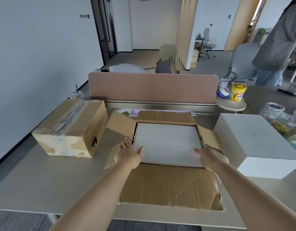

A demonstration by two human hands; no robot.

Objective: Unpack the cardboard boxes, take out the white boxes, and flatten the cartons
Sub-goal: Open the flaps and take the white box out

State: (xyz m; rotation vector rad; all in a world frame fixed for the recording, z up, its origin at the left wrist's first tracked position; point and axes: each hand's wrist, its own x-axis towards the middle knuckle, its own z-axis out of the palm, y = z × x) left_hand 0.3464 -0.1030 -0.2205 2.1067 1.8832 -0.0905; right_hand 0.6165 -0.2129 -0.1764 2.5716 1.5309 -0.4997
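inside the open carton [169, 185] on the surface [43, 180]: white box [167, 144] sits snug, top bare | left hand [129, 155] flat, fingers [128, 142] straight, at its left edge | right hand [210, 157] at near-right corner, thumb on top, fingers hidden, grip cannot be told | tip: work fingers down both sides, lift level | sealed carton [68, 129] left, second white box [254, 140] right

A pink desk divider [153, 88] crosses mid-frame. A yellow tub [238, 95] sits beside its right end, a person [277, 39] upper right.
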